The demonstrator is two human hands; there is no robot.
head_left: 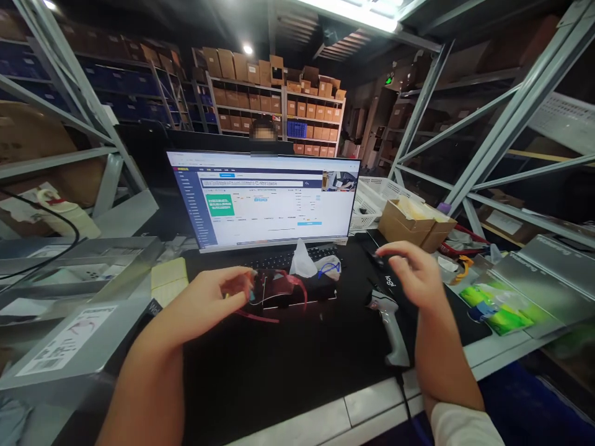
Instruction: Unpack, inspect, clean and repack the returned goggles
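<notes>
My left hand (227, 290) is curled with thumb and fingertips close together, beside a translucent pink strip (286, 282) on the desk. What sits between those fingertips is too small to make out. Under the pink strip is a dark flat item (320, 288) with a pale edge. My right hand (414, 269) hovers over a black mat, its fingers bent around a small dark object (379, 259) whose kind is unclear. Below it, a grey handheld barcode scanner (393, 328) lies on the desk. A crumpled white tissue (304, 260) stands before the keyboard (320, 251).
A monitor (264, 204) stands at the back. Grey boxes (74, 341) and a yellow pad (168, 280) are left. Cardboard boxes (404, 226), white baskets (365, 214) and a green packet (499, 310) are right. Metal shelving flanks the desk; a person is behind the monitor.
</notes>
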